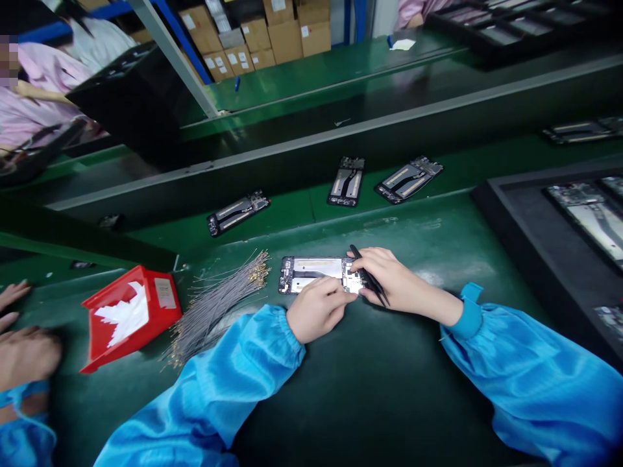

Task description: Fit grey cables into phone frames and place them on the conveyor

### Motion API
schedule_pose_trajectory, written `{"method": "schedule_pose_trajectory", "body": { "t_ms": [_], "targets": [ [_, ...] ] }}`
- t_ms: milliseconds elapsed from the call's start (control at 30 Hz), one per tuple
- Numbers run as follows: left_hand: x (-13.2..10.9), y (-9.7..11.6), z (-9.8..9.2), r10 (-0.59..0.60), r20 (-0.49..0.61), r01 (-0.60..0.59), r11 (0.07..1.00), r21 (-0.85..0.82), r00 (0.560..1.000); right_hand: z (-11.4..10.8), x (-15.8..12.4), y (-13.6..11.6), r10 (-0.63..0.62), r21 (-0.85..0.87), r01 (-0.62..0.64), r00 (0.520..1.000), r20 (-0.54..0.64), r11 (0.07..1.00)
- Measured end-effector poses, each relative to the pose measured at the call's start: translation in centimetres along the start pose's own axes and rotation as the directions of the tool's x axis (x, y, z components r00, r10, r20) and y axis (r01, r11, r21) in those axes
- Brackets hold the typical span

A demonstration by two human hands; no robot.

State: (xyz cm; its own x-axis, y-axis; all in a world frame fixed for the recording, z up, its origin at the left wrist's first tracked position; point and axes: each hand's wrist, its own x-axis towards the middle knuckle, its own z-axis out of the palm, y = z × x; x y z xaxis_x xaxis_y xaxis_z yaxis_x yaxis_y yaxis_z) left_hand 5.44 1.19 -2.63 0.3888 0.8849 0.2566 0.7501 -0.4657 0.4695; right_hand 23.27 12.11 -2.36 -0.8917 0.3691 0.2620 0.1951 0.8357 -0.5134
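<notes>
An opened smartphone (316,267) lies crosswise on the green bench, its battery bay and circuit board exposed. My left hand (318,311) is closed at its near edge, with the fingertips on the board end; whether a small part is pinched there I cannot tell. From the right, my right hand (389,277) reaches the same end, its fingertips at the board. Black tweezers (374,283) are held in that hand, slanting across the fingers with the points toward me. Left of the phone lies a bundle of thin grey cables (219,305) with gold-coloured ends.
A red bin (168,318) with white paper stands left of the cables. Another person's hands (29,357) are at the left edge. Several opened phones (346,181) lie along the back strip. A black tray (516,214) with phones stands at right; a rail (292,146) runs behind.
</notes>
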Motion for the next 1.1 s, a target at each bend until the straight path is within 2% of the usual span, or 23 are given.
{"method": "schedule_pose_trajectory", "body": {
  "t_ms": [133,267,467,567,767,1100],
  "targets": [
    [0.1,0.0,0.0,0.024,-0.002,-0.024,0.999,0.049,1.0,-0.3,0.5,0.0,0.025,-0.014,-0.024,0.998,0.056,1.0],
    [0.2,0.3,-0.1,0.06,0.026,-0.064,0.984,0.166,0.998,-0.5,1.3,-0.3,0.075,-0.082,-0.065,0.99,0.117,0.995],
    [0.5,0.1,-0.3,0.129,0.058,-0.14,0.954,0.266,0.99,-0.3,1.6,-0.8,0.12,-0.098,-0.107,0.984,0.134,0.989],
    [0.3,-0.9,-1.0,0.162,0.057,-0.171,0.957,0.235,0.985,-0.3,1.4,-0.5,0.114,-0.07,-0.106,0.984,0.135,0.992],
    [-0.3,-2.6,-1.7,0.118,0.059,-0.121,0.992,0.044,0.991,-0.3,1.2,0.4,0.117,-0.016,-0.116,0.981,0.152,0.993],
    [-0.3,-2.7,-1.4,0.137,0.005,-0.138,0.99,0.027,0.99,-0.1,1.7,0.0,0.142,-0.039,-0.138,0.978,0.149,0.99]
  ]
}}
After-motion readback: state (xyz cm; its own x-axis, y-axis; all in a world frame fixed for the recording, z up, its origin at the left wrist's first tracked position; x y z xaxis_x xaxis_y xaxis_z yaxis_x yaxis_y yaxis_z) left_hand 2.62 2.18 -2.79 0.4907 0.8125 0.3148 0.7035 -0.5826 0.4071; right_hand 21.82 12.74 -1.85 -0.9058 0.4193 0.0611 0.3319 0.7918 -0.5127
